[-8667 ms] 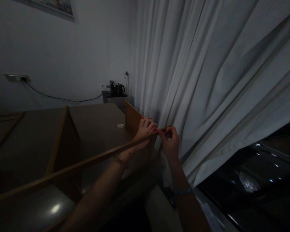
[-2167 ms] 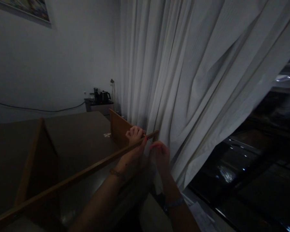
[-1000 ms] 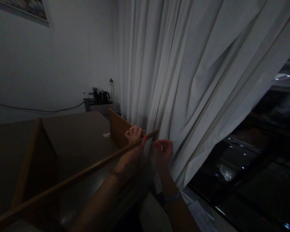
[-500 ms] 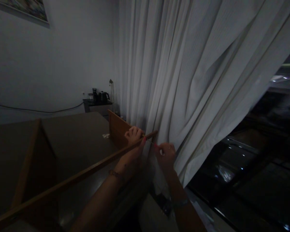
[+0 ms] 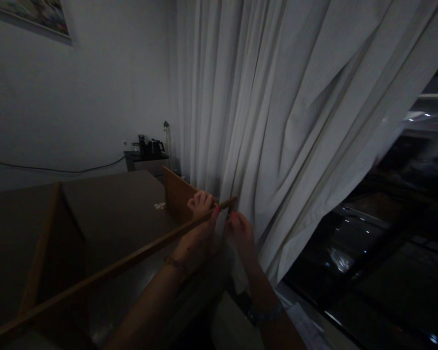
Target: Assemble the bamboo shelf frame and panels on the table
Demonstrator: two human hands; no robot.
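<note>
A wooden frame of brown boards lies on the dark table; its long front board (image 5: pixel 131 257) runs from lower left up to a corner near the curtain. Around that corner, where the short end board (image 5: pixel 178 192) meets it, my left hand (image 5: pixel 200 209) is closed, fingers behind the board and thumb in front. My right hand (image 5: pixel 243 233) pinches a thin metal rod (image 5: pixel 225 212), shaped like a hex key's shaft, whose far end reaches the outer face of the board beside my left thumb. The rod's tip and its exact kind are hard to make out.
A middle board (image 5: pixel 47 243) stands across the frame. Small pale pieces (image 5: pixel 159 206) lie on the dark tabletop (image 5: pixel 120 199). A white curtain (image 5: pixel 263 121) hangs close on the right. Behind, a black kettle (image 5: pixel 155 147) stands on a small cabinet (image 5: pixel 149 165).
My right hand has moved left and slightly up, closer to the board, and its fingers are nearer my left thumb. My left hand and the frame stay where they were.
</note>
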